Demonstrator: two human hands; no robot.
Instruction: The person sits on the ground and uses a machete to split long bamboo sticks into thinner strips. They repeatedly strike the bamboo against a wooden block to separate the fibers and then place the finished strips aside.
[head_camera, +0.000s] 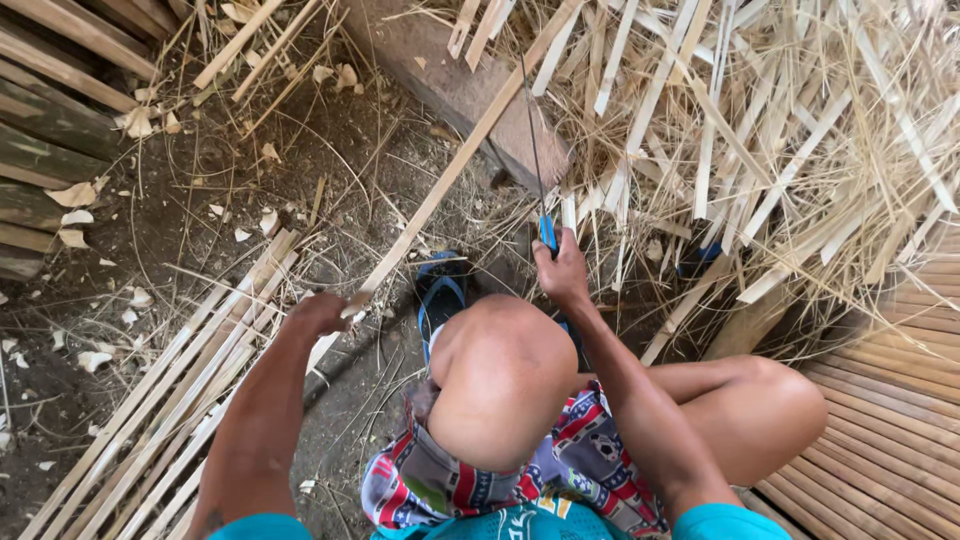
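Past the bent knee (500, 375), left hand (315, 315) grips a long bamboo strip (450, 175) pointing to one o'clock, right hand (562, 272) grips a blue-handled knife (537, 160), ready to split it.

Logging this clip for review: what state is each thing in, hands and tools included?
Left hand: closed around the bamboo strip.
Right hand: closed on the knife handle.
Bamboo strip: long, held slanting up to the right.
Knife: blue-handled, thin blade pointing away from the person.
Strips on the ground: lying side by side, lower left.
Pile of split strips: loose, tangled.
Sandal: blue, on the ground by the knee.
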